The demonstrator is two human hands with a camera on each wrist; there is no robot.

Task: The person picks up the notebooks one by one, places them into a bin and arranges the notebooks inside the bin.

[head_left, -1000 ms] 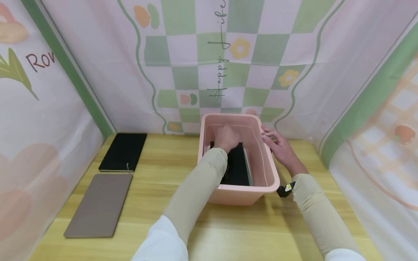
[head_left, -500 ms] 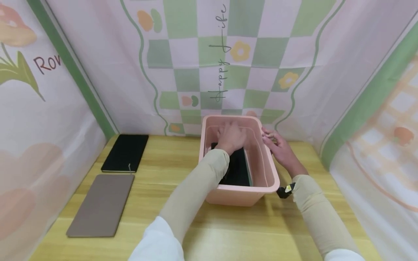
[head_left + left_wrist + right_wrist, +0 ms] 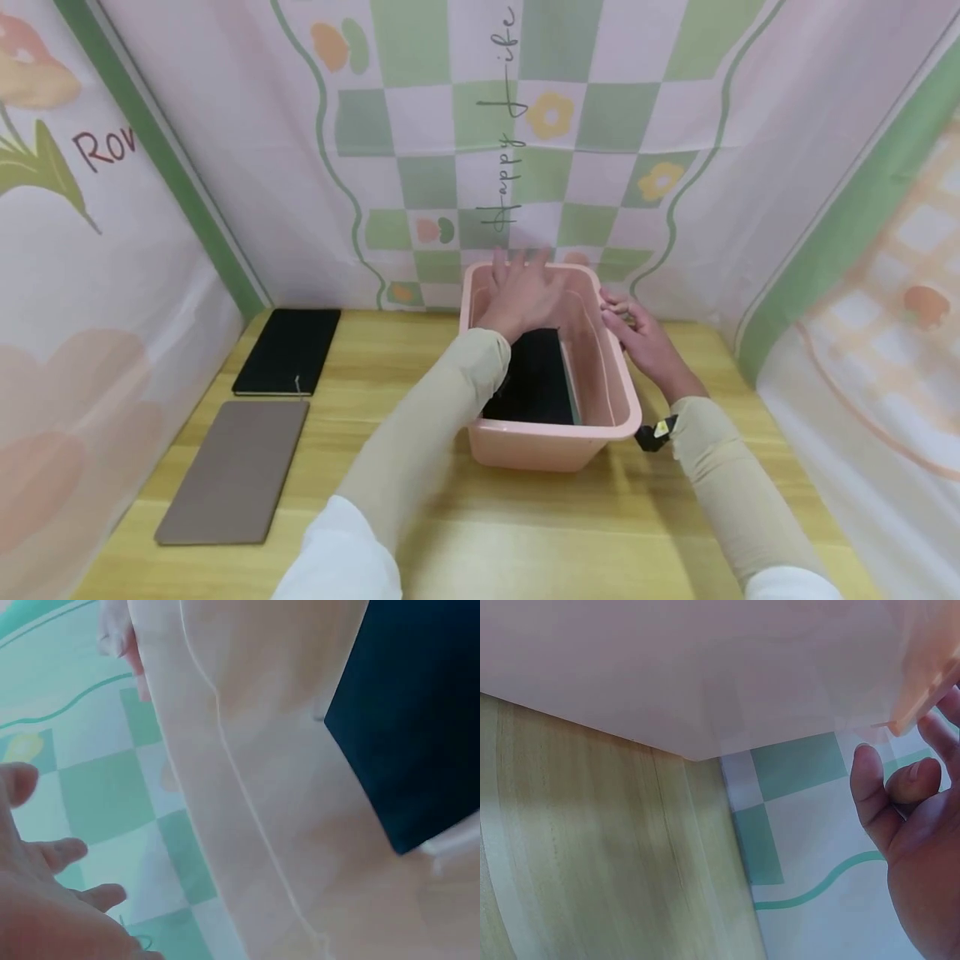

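Note:
My left hand (image 3: 525, 296), slightly blurred, is over the far end of a pink plastic bin (image 3: 551, 433) with its fingers spread and nothing held. In the left wrist view its fingers (image 3: 64, 851) stick out past the bin's rim. A black notebook-like item (image 3: 534, 383) lies inside the bin, with a thin greenish edge along its right side; its dark corner (image 3: 412, 727) shows in the left wrist view. At the bin's far right rim, my right hand (image 3: 641, 337) holds the edge, with its lower fingers (image 3: 870, 780) curled beneath.
On the wooden table (image 3: 375, 400) at the left lie a black notebook (image 3: 288, 350) with a ribbon end and a grey-brown notebook (image 3: 232, 471) nearer to me. A patterned cloth (image 3: 420, 125) hangs right behind the bin and on both sides.
My left hand has risen out of the bin toward its far rim, its fingers going from curled to spread. More of the black item shows. The right hand stays at the rim.

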